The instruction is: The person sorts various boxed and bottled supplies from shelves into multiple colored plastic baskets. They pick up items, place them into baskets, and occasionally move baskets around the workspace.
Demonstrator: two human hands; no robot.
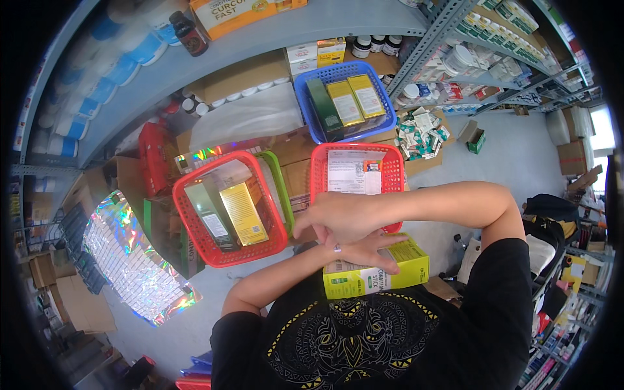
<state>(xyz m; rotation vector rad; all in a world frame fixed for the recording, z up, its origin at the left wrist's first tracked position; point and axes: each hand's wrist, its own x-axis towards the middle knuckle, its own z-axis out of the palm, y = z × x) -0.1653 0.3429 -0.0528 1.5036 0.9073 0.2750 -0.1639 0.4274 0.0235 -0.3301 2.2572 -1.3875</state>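
My arms cross in front of my chest, the right over the left. Under my left hand (pixel 364 251) is a yellow-green carton (pixel 409 263), its fingers and thumb spread across the top and gripping it. My right hand (pixel 341 213) hovers above my left wrist, fingers partly bent and apart, with nothing visible in it. Just beyond is a red basket (pixel 318 156) holding a printed paper sheet (pixel 348 172). To the left, another red basket (pixel 188 224) contains a dark green box (pixel 211 218) and a yellow box (pixel 244 213). My right forearm hides part of the nearer basket.
A blue basket (pixel 305 84) with green and yellow boxes stands behind. Beside it lies a pile of small white-and-green packets (pixel 422 133). A green basket (pixel 278 185) shows behind the left red one. Metal shelves (pixel 312 29) with bottles surround me; shiny silver wrap (pixel 133 266) lies left.
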